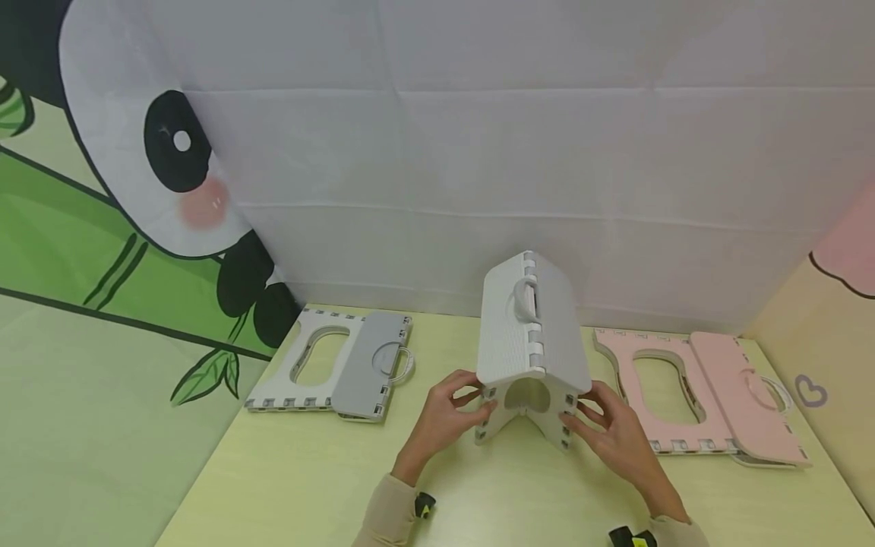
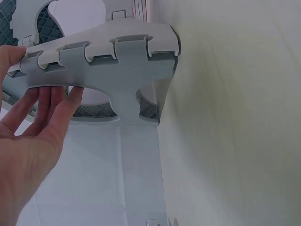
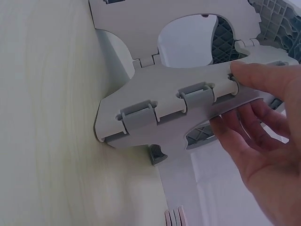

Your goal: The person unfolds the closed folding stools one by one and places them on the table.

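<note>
A light grey folding step stool [image 1: 502, 323] stands partly folded on the table, its top panels peaked like a roof with a loop handle [image 1: 525, 300] at the ridge. My left hand [image 1: 447, 414] grips the hinged edge of its left side, thumb on the near face and fingers through the side opening. On the opposite side my right hand [image 1: 611, 433] pinches the matching hinged edge [image 3: 155, 110] in the same way. The front panel between the hands is creased inward at its middle. In the left wrist view, the stool's hinges [image 2: 101, 52] show above my fingers.
A flat-folded white and grey stool [image 1: 369, 365] lies at the left of the yellowish table [image 1: 328, 486]. At the right lies a flat-folded pink stool [image 1: 738, 395]. A pale cloth backdrop [image 1: 478, 152] with a cartoon print rises behind and at both sides.
</note>
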Demonstrator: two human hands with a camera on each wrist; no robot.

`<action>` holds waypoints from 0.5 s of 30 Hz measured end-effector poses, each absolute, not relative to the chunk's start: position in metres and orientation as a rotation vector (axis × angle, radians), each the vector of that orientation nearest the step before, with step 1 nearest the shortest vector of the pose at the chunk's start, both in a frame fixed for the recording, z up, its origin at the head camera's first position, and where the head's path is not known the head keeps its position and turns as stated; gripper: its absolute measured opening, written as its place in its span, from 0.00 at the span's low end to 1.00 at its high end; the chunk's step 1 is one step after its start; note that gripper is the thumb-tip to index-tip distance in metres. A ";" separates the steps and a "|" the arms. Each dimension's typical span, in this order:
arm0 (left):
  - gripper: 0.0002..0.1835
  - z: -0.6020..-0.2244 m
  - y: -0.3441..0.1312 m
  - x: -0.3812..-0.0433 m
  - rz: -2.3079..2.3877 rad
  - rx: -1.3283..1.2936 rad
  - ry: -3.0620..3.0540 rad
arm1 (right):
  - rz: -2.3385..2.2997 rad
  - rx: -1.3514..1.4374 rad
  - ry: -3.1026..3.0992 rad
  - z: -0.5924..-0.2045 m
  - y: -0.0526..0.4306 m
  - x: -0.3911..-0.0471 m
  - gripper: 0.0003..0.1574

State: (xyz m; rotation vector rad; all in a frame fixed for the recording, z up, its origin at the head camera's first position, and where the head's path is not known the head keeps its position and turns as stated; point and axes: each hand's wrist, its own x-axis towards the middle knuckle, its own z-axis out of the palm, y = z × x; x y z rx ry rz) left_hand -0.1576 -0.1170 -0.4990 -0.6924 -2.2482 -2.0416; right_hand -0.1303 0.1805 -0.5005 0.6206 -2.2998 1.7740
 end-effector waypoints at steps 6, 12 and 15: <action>0.16 -0.499 -0.119 -0.158 -2.022 -0.705 -2.256 | 1.788 0.625 -2.296 -0.500 0.182 -0.130 0.34; 0.15 -0.496 -0.120 -0.158 -2.039 -0.691 -2.262 | 1.792 0.643 -2.293 -0.501 0.184 -0.131 0.34; 0.16 -0.496 -0.121 -0.158 -2.038 -0.674 -2.277 | 1.792 0.643 -2.298 -0.500 0.185 -0.131 0.34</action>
